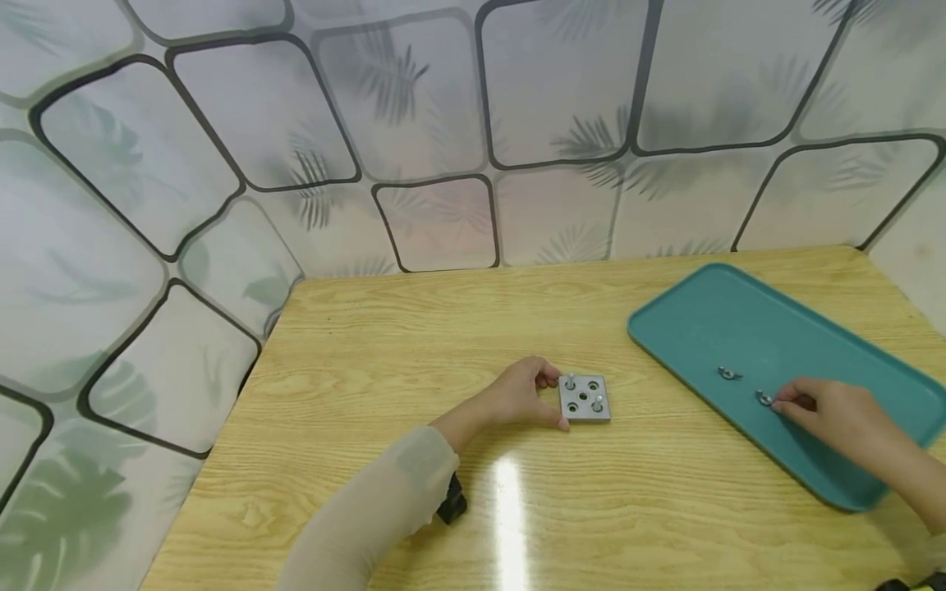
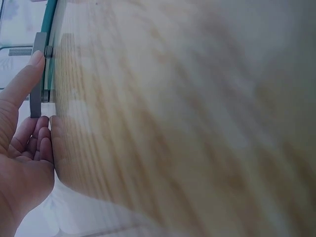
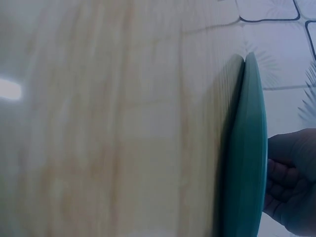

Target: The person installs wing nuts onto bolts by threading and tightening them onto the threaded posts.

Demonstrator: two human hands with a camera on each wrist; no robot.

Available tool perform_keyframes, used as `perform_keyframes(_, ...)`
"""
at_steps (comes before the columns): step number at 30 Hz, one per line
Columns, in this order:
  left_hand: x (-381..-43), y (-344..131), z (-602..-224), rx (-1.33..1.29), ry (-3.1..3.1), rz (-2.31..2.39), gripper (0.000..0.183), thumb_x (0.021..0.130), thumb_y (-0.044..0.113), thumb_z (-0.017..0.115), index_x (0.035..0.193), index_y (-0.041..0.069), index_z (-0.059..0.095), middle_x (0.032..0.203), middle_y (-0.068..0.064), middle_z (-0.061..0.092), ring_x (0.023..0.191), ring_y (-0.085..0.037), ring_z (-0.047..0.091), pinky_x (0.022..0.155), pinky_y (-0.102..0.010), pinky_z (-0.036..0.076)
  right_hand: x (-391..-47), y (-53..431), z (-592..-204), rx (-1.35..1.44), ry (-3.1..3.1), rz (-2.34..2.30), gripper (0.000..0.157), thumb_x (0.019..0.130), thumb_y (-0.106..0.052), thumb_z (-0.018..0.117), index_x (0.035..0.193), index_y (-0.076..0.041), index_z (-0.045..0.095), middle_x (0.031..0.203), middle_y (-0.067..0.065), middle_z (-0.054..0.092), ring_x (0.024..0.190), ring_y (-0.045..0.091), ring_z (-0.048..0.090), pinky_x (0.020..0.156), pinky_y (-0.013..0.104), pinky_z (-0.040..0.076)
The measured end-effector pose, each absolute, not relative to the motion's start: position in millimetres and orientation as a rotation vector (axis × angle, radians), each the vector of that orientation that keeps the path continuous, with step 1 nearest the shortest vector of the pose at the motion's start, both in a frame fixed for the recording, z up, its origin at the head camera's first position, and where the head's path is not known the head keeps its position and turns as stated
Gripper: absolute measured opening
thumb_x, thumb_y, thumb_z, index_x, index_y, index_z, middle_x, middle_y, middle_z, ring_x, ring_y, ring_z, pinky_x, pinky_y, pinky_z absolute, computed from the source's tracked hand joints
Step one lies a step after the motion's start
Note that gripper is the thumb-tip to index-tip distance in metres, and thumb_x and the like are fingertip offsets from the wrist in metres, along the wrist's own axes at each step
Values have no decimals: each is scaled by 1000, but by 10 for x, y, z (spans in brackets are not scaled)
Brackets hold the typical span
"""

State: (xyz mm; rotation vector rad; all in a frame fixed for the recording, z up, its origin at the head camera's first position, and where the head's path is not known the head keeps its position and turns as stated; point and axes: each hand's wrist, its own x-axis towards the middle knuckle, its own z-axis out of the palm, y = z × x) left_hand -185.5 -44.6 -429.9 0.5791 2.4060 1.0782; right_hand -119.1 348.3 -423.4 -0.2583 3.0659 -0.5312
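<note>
Pinching one wing nut (image 1: 764, 398) inside the tray (image 1: 783, 312), as far as the head view shows, the right hand (image 1: 838, 414) has its thumb and forefinger brought together at the nut's edge; the right wrist view hides these fingertips behind the tray, so how firm the hold is I cannot tell. The other wing nut (image 1: 728, 373) lies loose in the tray, also near its left edge. Well apart from the tray, to its left, the metal plate (image 1: 584, 397) is over the table (image 1: 384, 353), gripped by the left hand (image 1: 521, 398) on the side away from the tray, thumb at the near edge and fingers at the far corner. Two bolts (image 1: 598, 404) rise from opposite corners of the plate, with no nuts showing on them; whether their heads rest on the table I cannot tell. The step in hand looks like picking a nut from the tray. The next move probably calls for lifting it over the tray's left rim and turning its hole toward a bolt, the left hand steadying the plate.
</note>
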Motion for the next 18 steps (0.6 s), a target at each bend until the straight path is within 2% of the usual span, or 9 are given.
perform_keyframes(4,-1859,-441,-4302,574,2408,1076,71,62,27,90,119,6,55,105,3,55,94,-10,50,84,-20,43,-1196,3486,-4205,-267,3056,-528,9,84,-8,68,77,-3,66,68,3,63,60,18,56,51,36,45)
perform_keyframes(9,-1861,-443,-4295,581,2407,1083,70,62,27,89,119,5,55,105,3,55,94,-10,50,84,-20,43,-1223,3482,-4149,-300,3056,-532,9,86,-10,67,79,-4,68,72,6,66,63,22,59,52,36,46)
perform_keyframes(14,-1859,-442,-4302,580,2401,1090,70,62,26,90,119,5,55,104,3,55,94,-10,50,84,-20,43,-1243,3452,-4108,-378,3087,-510,6,84,-8,69,79,-5,67,71,2,64,62,18,57,51,33,45)
perform_keyframes(18,-1857,-443,-4306,572,2396,1096,70,62,26,90,119,5,55,104,3,55,94,-10,50,84,-21,43,-1267,3415,-4078,-420,3100,-513,5,83,-8,69,80,-5,67,72,1,64,65,22,59,54,38,47)
